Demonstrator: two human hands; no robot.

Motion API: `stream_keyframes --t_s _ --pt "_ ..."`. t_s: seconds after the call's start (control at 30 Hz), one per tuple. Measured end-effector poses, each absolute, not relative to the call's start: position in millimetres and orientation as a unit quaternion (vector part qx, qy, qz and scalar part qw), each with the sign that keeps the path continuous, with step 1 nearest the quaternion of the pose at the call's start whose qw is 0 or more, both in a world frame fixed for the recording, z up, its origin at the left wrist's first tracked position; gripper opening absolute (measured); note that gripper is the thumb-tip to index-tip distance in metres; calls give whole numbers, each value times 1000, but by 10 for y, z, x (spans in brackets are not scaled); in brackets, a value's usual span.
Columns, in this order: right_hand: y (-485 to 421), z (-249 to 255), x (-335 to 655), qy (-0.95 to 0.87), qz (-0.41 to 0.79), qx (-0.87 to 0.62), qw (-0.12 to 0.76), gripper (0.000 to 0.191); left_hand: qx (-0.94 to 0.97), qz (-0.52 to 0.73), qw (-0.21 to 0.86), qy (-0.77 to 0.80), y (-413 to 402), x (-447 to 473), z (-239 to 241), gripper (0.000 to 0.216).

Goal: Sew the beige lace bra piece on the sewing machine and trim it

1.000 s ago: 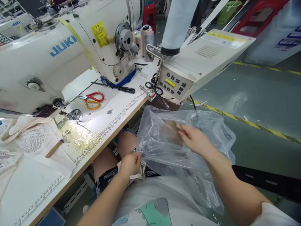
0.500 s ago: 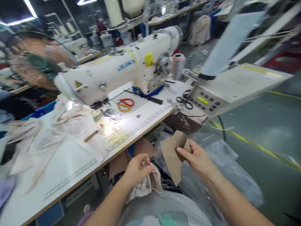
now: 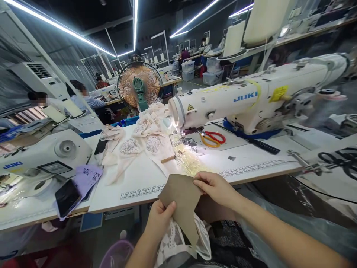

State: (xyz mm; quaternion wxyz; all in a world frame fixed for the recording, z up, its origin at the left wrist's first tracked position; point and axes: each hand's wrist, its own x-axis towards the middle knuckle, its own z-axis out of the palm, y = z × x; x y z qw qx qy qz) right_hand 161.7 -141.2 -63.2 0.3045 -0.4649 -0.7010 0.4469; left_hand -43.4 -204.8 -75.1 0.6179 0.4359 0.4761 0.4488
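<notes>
Both my hands hold a flat brown cut piece (image 3: 181,201) in front of the table edge; whether it is cloth or card I cannot tell. My left hand (image 3: 160,219) is closed on its left side, thumb on top. My right hand (image 3: 216,186) pinches its upper right corner. White lace fabric (image 3: 170,240) lies beneath it over my lap, close to my left hand; whether the left fingers also grip the lace is hidden. Ahead stands a white sewing machine (image 3: 217,104), its lamp lighting the needle area. Scissors (image 3: 213,139) with red and orange handles lie beside it.
Pale lace garment pieces (image 3: 142,143) are heaped on the white table (image 3: 134,175). A black-handled tool (image 3: 262,146) lies by the machine base. To the left are a phone (image 3: 67,197), purple paper (image 3: 87,176) and another sewing machine (image 3: 55,150). A fan (image 3: 139,85) stands behind.
The view has swung left. The brown piece has come from my right side to the middle, over the lace. My left hand has taken hold of it too.
</notes>
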Motion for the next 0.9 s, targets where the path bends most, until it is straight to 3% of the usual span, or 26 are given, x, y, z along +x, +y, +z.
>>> stream_keyframes --t_s 0.27,0.43,0.63,0.8,0.9 --pt "-862 -585 1150 -754 321 -484 308 28 488 391 506 594 -2308 -1100 -1035 40" --pt "-569 -599 852 -785 289 -461 295 21 251 513 500 652 -2494 -1762 -1617 46" --pt "-674 -532 700 -786 185 -477 346 27 -24 663 531 527 -2334 -2163 -1574 25" --pt "-960 -470 776 -824 -4 -381 420 24 -59 713 499 488 -2081 -2171 -1508 27" --pt "-1108 -437 846 -842 -25 -340 419 19 -63 728 499 467 -2046 -2156 -1606 27"
